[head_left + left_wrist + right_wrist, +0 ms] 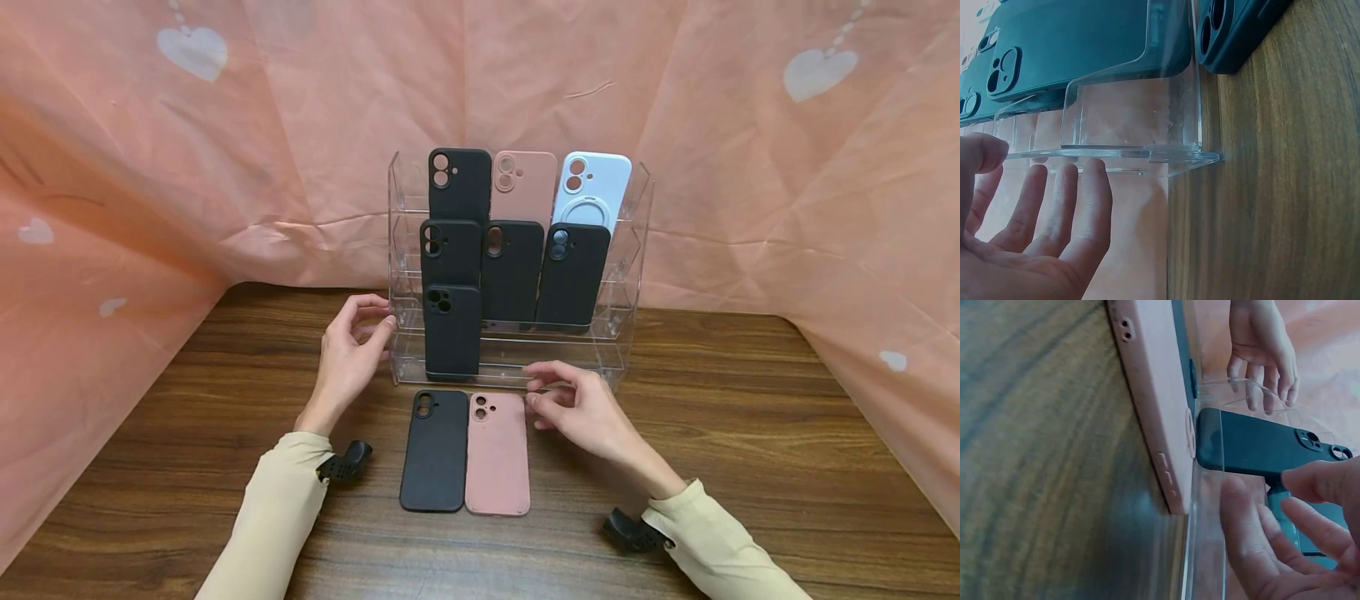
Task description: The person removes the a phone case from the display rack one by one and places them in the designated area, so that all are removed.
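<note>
A clear acrylic tiered rack stands on the table and bears several phone cases. At its left side panel is my left hand, fingers extended and fingertips right at the outer face. My right hand hovers by the rack's front edge, fingers loosely bent around nothing. Just left of its fingertips lies a pink phone case flat on the table, beside a black phone case. The lowest tier holds a black case at its left end; in the left wrist view this case leans inside the clear panel.
Three black cases, including one at the right, fill the middle tier. Along the top stand a black case, a pink case and a white case with a ring. Behind hangs a pink cloth with white hearts.
</note>
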Demonstrator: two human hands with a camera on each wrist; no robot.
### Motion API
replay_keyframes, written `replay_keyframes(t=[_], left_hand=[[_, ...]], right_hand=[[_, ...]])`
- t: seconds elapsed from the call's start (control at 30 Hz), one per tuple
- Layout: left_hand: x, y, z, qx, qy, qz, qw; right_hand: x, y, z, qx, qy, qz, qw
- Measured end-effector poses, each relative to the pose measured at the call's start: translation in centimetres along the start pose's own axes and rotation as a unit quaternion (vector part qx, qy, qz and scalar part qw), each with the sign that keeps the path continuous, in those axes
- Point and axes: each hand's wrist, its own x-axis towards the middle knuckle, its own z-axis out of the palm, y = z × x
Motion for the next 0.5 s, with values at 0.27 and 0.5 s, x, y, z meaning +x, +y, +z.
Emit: replay_keyframes(t=[0.27, 0.5], left_hand=[[0.0, 0.1, 0.0, 0.0, 0.001, 0.002, 1.0], [0.1, 0.1, 0.0, 0.002, 0.0, 0.002, 1.0]], right_hand=[[1.2, -0.6, -0.2, 0.006, 0.055, -0.07, 0.996], [2.3, -1.3, -0.1, -0.006, 0.087, -0.11, 0.9901]])
